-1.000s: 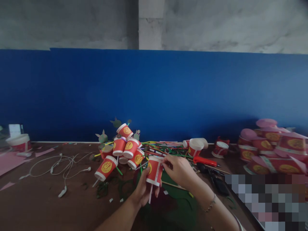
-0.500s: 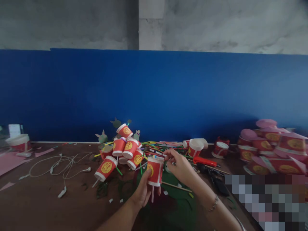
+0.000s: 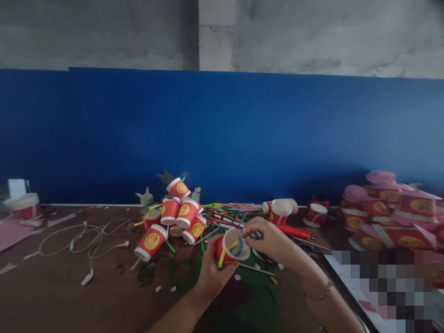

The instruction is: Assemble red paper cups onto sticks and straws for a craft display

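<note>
My left hand (image 3: 212, 273) is wrapped round a red and white paper cup (image 3: 227, 233), its open mouth tipped towards me. A yellow strip (image 3: 227, 253) crosses the rim, and a curled blue strip (image 3: 239, 248) lies inside the mouth. At the cup's far right rim, the fingers of my right hand (image 3: 262, 236) are pinched together close to the blue strip. What they hold, if anything, is hidden. Beside the left hand leans a pile of similar red cups (image 3: 187, 212) with sticks, green strips and grey rabbit-head cutouts (image 3: 147, 198).
White earphones (image 3: 88, 277) and pink paper (image 3: 14, 233) lie at left. Coloured strips (image 3: 229, 208) spread along the blue wall. At right are a red-handled tool (image 3: 294, 231), more cups (image 3: 281, 210) and a heap of cups with pink paper (image 3: 388, 215). A wooden stick (image 3: 258, 269) lies below the hands.
My left hand has tipped the cup from upright, so its mouth now faces me and shows the yellow and blue strips. My right hand has shifted slightly right and down, staying at the rim.
</note>
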A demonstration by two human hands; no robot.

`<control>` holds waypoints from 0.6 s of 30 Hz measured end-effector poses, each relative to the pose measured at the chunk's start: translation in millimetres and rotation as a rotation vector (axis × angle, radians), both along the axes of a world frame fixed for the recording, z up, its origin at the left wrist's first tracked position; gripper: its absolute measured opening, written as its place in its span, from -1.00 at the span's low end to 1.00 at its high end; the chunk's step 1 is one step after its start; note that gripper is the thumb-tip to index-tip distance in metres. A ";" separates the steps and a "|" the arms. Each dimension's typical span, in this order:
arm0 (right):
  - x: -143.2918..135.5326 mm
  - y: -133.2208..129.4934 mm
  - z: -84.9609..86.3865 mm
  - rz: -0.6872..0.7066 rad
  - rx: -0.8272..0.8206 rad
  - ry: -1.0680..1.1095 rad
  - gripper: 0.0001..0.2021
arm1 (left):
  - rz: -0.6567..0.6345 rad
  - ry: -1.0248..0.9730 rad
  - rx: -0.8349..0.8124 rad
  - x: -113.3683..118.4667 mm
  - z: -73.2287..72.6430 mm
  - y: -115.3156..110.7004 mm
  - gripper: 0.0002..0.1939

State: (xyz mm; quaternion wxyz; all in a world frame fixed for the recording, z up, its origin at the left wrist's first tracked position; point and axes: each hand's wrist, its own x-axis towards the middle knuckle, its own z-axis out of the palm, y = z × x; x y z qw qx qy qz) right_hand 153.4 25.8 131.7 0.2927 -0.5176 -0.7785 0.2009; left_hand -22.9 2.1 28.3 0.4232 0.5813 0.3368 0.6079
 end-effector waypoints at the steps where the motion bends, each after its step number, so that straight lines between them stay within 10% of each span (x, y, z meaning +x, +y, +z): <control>1: -1.9 -1.0 0.3 -0.019 -0.006 -0.019 -0.87 | 0.050 0.029 0.022 -0.5 -1.0 0.0 -0.45; 18: -44.0 -6.6 -19.3 -0.236 0.192 -0.087 -0.75 | 0.310 0.095 0.239 -1.9 -2.6 1.2 -0.48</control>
